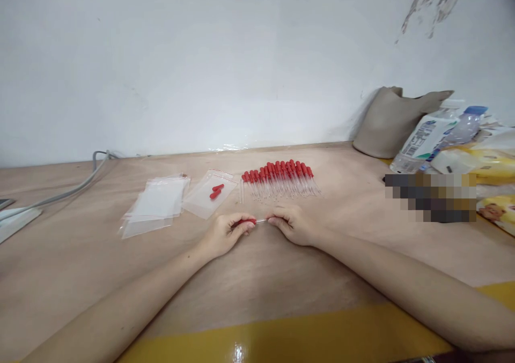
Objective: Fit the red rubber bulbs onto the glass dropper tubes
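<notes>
My left hand (231,233) pinches a red rubber dropper bulb (250,221) between thumb and fingers. A thin clear dropper tube (261,221) runs from that bulb into the closed fingers of my right hand (293,225). Both hands are low over the table, a short gap apart. Just beyond them lies a row of droppers (281,178) with red bulbs toward the wall and clear tubes toward me. To their left, two loose red bulbs (216,191) rest on a clear zip bag (201,205).
A pile of clear zip bags (156,199) lies left of centre. A grey cable (86,183) crosses the far left. On the right are a grey-brown container (382,121), a labelled plastic bottle (426,138) and yellow packaging (478,162). Yellow tape (241,339) edges the table's front.
</notes>
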`<state>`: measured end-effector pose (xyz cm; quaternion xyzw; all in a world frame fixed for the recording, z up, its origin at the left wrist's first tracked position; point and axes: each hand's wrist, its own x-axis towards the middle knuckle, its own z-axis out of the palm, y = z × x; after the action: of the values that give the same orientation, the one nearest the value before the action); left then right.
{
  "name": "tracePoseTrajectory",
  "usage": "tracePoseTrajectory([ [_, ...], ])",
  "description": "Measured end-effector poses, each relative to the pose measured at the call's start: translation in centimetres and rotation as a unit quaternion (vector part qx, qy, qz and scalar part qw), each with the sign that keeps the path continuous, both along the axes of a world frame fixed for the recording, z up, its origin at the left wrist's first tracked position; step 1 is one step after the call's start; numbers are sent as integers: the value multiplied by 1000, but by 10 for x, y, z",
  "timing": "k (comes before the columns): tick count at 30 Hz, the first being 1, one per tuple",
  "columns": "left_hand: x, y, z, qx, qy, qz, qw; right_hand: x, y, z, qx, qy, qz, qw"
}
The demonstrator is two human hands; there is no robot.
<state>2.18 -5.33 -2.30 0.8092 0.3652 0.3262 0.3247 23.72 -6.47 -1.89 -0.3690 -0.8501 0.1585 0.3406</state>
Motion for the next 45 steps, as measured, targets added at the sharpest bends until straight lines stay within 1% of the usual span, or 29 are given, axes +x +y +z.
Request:
tracePoseTrajectory([
  [2,1,-2,2,-5,4,-10,1000,2,3,0,0,-12,7,1000],
  [3,1,-3,2,-5,6,-11,1000,3,4,-1,11,-21,8,1000],
  [5,2,-3,2,-2,11,-9,1000,3,5,-4,56,-48,-3,997],
  [8,2,-1,0,-2,11,13,1000,0,2,-10,133,-95,-65,984],
  [10,2,0,-2,-4,11,30,999,-4,-3,-13,140,-105,-116,978],
  [12,1,2,-3,-2,15,43,999,-7,-7,-13,112,-94,-135,980],
  [14,-1,4,-3,9,18,48,999,-7,-7,-9,81,-66,-113,988],
  [16,-2,6,-2,29,12,50,998,-4,-5,-4,72,-40,-74,994],
  [19,-3,8,0,60,-2,38,997,3,1,0,91,-33,-37,995],
  [22,-3,9,1,84,6,26,996,6,6,-5,118,-40,-20,992],
  [25,-2,6,2,88,31,36,995,5,8,-13,152,-45,-19,987],
  [28,0,3,3,96,46,46,993,3,8,-17,173,-53,-29,983],
  [31,1,1,4,109,48,45,992,1,6,-14,189,-86,-48,977],
  [36,2,1,3,125,57,23,990,-5,4,-8,236,-134,-67,960],
  [39,1,2,2,126,58,19,990,-8,3,-6,232,-138,-72,960],
  [45,0,3,-1,154,65,7,986,-11,0,-6,180,-142,-76,970],
])
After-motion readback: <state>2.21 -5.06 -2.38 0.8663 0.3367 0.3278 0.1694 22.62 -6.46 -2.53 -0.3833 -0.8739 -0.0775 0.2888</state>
